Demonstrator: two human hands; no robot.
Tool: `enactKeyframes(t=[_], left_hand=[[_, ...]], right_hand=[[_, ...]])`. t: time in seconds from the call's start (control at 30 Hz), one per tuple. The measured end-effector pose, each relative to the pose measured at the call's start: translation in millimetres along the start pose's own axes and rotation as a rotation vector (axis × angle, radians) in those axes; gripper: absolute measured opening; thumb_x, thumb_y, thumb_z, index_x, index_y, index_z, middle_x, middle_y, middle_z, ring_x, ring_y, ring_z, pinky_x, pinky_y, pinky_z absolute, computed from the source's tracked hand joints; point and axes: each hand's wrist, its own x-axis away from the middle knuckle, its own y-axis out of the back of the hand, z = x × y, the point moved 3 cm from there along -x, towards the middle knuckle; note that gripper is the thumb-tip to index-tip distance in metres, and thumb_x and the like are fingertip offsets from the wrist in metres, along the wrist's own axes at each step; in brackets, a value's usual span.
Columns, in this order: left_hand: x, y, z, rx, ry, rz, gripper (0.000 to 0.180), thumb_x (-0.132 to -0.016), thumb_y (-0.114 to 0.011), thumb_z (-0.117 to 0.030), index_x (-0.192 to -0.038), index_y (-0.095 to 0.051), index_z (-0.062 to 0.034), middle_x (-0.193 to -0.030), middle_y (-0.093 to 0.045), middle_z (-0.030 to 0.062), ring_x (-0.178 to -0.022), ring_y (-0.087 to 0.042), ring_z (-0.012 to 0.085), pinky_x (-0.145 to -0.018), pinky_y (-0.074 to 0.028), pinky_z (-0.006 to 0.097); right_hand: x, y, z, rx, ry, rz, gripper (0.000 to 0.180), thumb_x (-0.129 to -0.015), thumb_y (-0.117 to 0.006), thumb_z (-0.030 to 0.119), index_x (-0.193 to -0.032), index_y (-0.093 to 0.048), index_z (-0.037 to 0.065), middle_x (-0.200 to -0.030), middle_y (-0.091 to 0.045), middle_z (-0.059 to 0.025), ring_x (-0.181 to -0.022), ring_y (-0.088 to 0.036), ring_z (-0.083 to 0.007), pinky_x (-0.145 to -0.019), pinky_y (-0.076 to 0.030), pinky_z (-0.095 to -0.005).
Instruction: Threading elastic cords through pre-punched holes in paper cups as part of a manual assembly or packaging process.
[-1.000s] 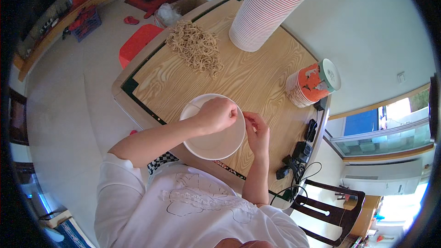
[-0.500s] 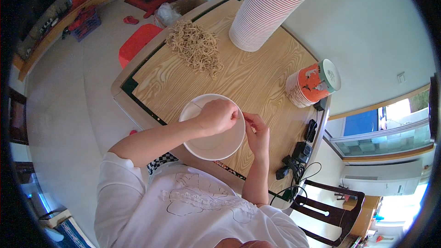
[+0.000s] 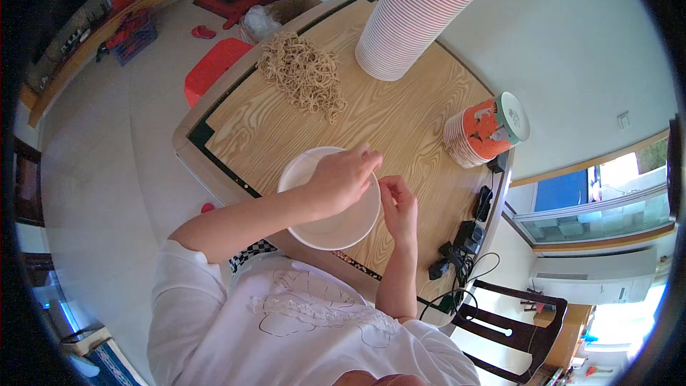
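A round white paper bowl [image 3: 330, 223] with smooth walls sits on the wood-grain table [image 3: 400, 125]. The left hand [image 3: 343, 177] lies curled over its far rim, fingers pinched on the edge; the right hand [image 3: 399, 204] is just beside the bowl's right side, fingertips pinched together near the rim, though whether they grip anything cannot be told. Beyond the left hand lies a tangled heap of tan rubber bands [image 3: 304, 75]. Farther off stands a tall ribbed stack of paper bowls [image 3: 414, 18]; right of the right hand a shorter orange-printed stack [image 3: 482, 131] lies tipped over. Black cables and plugs [image 3: 461, 243] crowd the table's near right edge.
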Motion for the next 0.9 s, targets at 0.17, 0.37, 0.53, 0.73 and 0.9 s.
enactKeyframes(t=[0.17, 0.37, 0.53, 0.73, 0.9], left_hand=[[-7.4, 9.5, 1.5, -0.297, -0.187, 0.052, 0.01, -0.078, -0.06, -0.016, -0.083, -0.058, -0.0076, -0.085, -0.059, 0.009, -0.078, -0.06, 0.029, -0.065, -0.049, 0.04], [-4.6, 6.7, -3.1, -0.224, -0.212, 0.195, 0.019, -0.076, -0.062, -0.023, -0.078, -0.063, -0.0044, -0.08, -0.062, 0.0114, -0.072, -0.063, 0.0285, -0.062, -0.05, 0.039], [-1.9, -10.5, 26.1, 0.334, 0.031, 0.331, 0.031, -0.078, -0.065, -0.035, -0.081, -0.066, -0.0047, -0.073, -0.065, 0.0087, -0.065, -0.061, 0.0198, -0.06, -0.047, 0.034], [8.9, -51.1, 37.4, 0.818, 0.25, 0.449, 0.036, -0.081, -0.063, -0.039, -0.087, -0.068, -0.0043, -0.071, -0.064, 0.0034, -0.062, -0.056, 0.011, -0.057, -0.044, 0.026], [12.5, -54.8, 39.7, 0.721, 0.164, 0.283, 0.029, -0.078, -0.067, -0.03, -0.083, -0.068, -0.002, -0.071, -0.065, 0.0078, -0.063, -0.057, 0.011, -0.056, -0.044, 0.029]], right_hand=[[-2.7, -4.4, 1.6, -0.185, -0.026, -0.031, 0.007, -0.089, -0.049, 0.004, -0.091, -0.053, -0.001, -0.082, -0.059, -0.0063, -0.077, -0.057, -0.0129, -0.072, -0.047, -0.0258], [-5.3, -2.2, -5.4, -0.367, -0.082, -0.021, 0.007, -0.089, -0.046, 0.002, -0.086, -0.051, 0.0, -0.08, -0.058, -0.0064, -0.075, -0.055, -0.0121, -0.07, -0.045, -0.0245], [-2.6, -6.2, -7.6, -0.307, -0.093, 0.017, 0.005, -0.088, -0.049, 0.001, -0.088, -0.054, 0.0, -0.08, -0.058, -0.0049, -0.075, -0.054, -0.0117, -0.069, -0.045, -0.024], [1.0, -10.0, -1.8, -0.358, -0.095, 0.043, 0.006, -0.087, -0.051, 0.001, -0.09, -0.056, 0.001, -0.08, -0.057, -0.0026, -0.076, -0.054, -0.0103, -0.07, -0.044, -0.0223], [3.8, -6.8, -5.7, -0.365, -0.21, -0.009, 0.011, -0.088, -0.052, 0.007, -0.091, -0.059, 0.0, -0.084, -0.059, -0.0028, -0.079, -0.054, -0.011, -0.073, -0.044, -0.0236]])
